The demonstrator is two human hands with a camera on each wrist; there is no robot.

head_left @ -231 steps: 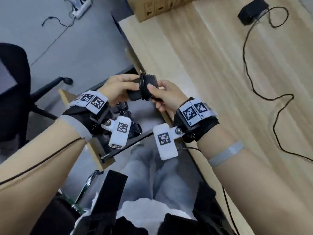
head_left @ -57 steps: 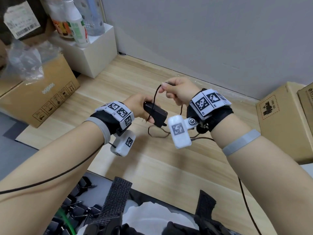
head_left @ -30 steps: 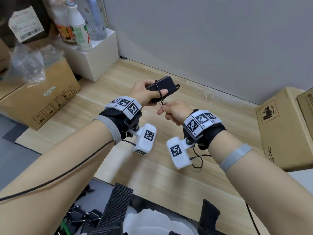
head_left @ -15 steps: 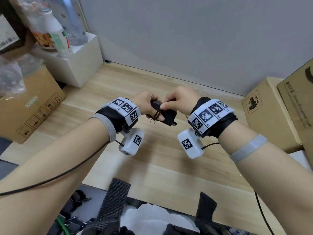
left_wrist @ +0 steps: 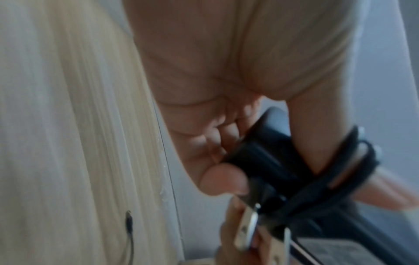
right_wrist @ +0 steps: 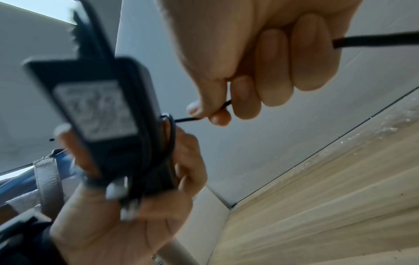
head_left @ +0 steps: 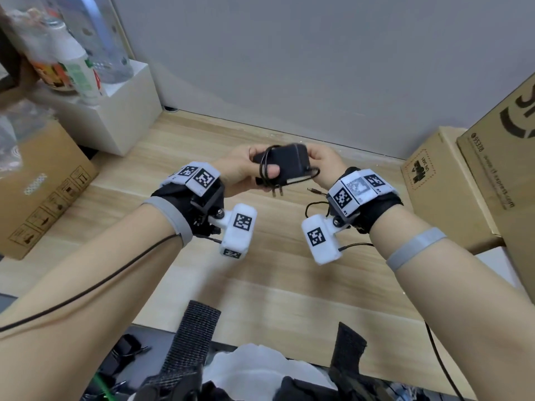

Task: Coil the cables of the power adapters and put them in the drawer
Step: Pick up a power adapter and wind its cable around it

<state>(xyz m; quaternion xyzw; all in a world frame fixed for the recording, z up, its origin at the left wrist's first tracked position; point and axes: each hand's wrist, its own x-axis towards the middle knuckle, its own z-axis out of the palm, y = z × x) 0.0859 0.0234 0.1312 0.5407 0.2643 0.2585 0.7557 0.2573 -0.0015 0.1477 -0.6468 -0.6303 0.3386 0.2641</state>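
Light is soft and even, with only faint shadows on the wooden desk (head_left: 289, 285) in the head view. That view is fairly sharp at its centre and bends outward at the edges, where the cardboard boxes (head_left: 498, 157) at right lean. Both wrist views are smeared: the black adapter (right_wrist: 99, 111) close to the lens is out of focus, its label unreadable.

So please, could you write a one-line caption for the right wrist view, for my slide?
Right hand pinches the thin cable while left hand holds the half-wrapped power adapter.
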